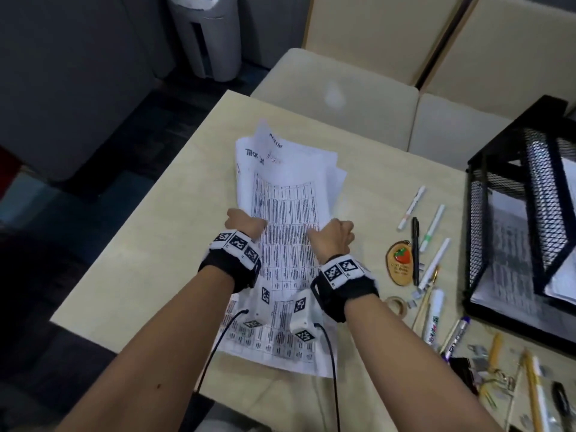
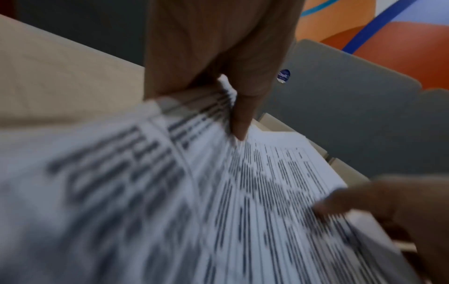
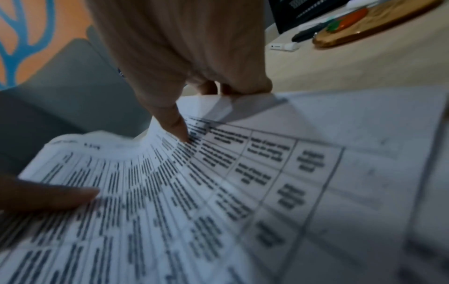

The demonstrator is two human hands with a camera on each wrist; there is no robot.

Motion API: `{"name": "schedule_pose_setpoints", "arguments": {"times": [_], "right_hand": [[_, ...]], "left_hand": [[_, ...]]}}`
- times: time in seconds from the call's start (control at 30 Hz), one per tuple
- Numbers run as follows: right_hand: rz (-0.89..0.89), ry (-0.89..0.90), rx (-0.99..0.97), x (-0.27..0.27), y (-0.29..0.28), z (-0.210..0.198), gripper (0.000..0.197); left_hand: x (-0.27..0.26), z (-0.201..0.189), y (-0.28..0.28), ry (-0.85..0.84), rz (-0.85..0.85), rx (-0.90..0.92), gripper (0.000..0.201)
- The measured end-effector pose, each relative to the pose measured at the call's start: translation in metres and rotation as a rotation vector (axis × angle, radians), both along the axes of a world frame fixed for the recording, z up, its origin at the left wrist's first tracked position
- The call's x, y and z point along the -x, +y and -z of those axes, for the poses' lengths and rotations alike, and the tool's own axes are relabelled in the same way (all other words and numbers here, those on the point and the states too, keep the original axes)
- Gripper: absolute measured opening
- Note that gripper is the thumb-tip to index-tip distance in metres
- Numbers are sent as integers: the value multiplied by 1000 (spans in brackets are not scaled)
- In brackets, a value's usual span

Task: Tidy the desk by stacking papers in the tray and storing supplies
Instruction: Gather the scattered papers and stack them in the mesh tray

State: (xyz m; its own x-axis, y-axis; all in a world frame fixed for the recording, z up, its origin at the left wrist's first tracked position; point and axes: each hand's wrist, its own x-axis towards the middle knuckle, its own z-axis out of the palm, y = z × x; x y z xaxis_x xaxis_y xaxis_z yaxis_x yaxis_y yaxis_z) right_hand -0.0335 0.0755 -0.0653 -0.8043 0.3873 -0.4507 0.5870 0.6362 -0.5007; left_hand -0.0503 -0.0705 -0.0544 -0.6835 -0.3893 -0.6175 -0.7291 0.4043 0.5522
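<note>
A stack of printed table sheets (image 1: 290, 194) is held up off the beige desk (image 1: 149, 263), its far end fanned and curling. My left hand (image 1: 246, 224) grips its left edge, thumb (image 2: 239, 117) on top of the stack (image 2: 218, 192). On the opposite edge my right hand (image 1: 332, 235) grips it, with the thumb (image 3: 178, 123) pressed on the print (image 3: 218, 182). One more printed sheet (image 1: 280, 347) lies flat on the desk under my wrists. The black mesh tray (image 1: 480, 219) stands at the right with papers inside.
White markers (image 1: 411, 207), a black pen (image 1: 415, 251), a wooden strawberry keychain (image 1: 400, 263) and a tape roll (image 1: 396, 304) lie between the papers and the tray. Pencils and clips (image 1: 498, 369) crowd the near right corner. Beige chairs (image 1: 336, 85) stand behind the desk.
</note>
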Motion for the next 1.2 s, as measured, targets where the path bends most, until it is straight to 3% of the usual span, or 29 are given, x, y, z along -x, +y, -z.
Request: {"name": "schedule_pose_setpoints", "arguments": {"times": [0.13, 0.23, 0.3, 0.33, 0.37, 0.4, 0.43, 0.47, 0.53, 0.57, 0.63, 0.77, 0.87, 1.0, 1.1, 1.2], "right_hand": [[-31, 37, 97, -2, 11, 1, 42], [78, 115, 310, 1, 28, -4, 68], [213, 124, 634, 3, 37, -17, 83], [244, 147, 811, 5, 39, -25, 72], [226, 198, 919, 5, 40, -35, 49], [181, 257, 898, 8, 40, -47, 31], [122, 327, 807, 11, 40, -60, 25], [68, 406, 711, 14, 39, -74, 28], [29, 598, 565, 14, 38, -105, 54], [31, 703, 552, 12, 36, -123, 54], [65, 916, 615, 6, 38, -157, 16], [92, 1163, 686, -14, 45, -208, 22], [119, 1051, 697, -36, 46, -192, 34], [133, 898, 743, -63, 55, -137, 38], [98, 776, 768, -63, 48, -116, 37], [108, 742, 756, -57, 40, -111, 34]], "left_hand": [[-10, -3, -11, 94, 66, -171, 40], [-17, -25, -20, 239, 200, -310, 22], [-19, -49, -25, 307, 292, -393, 24], [-17, -59, -26, 344, 308, -425, 29], [-15, -71, -25, 380, 303, -457, 35], [-11, -82, -24, 423, 279, -492, 42], [-8, -92, -22, 484, 251, -530, 50], [-4, -102, -20, 565, 228, -563, 59], [3, -125, -16, 753, 193, -629, 69], [5, -138, -14, 851, 161, -658, 65], [7, -163, -13, 1033, 95, -687, 52], [2, -189, -14, 1246, 114, -578, 27], [-10, -173, -18, 1169, 148, -589, 23], [-34, -117, -30, 903, 188, -596, 42], [-35, -91, -26, 808, 168, -578, 25], [-30, -87, -17, 779, 135, -577, 27]]}}
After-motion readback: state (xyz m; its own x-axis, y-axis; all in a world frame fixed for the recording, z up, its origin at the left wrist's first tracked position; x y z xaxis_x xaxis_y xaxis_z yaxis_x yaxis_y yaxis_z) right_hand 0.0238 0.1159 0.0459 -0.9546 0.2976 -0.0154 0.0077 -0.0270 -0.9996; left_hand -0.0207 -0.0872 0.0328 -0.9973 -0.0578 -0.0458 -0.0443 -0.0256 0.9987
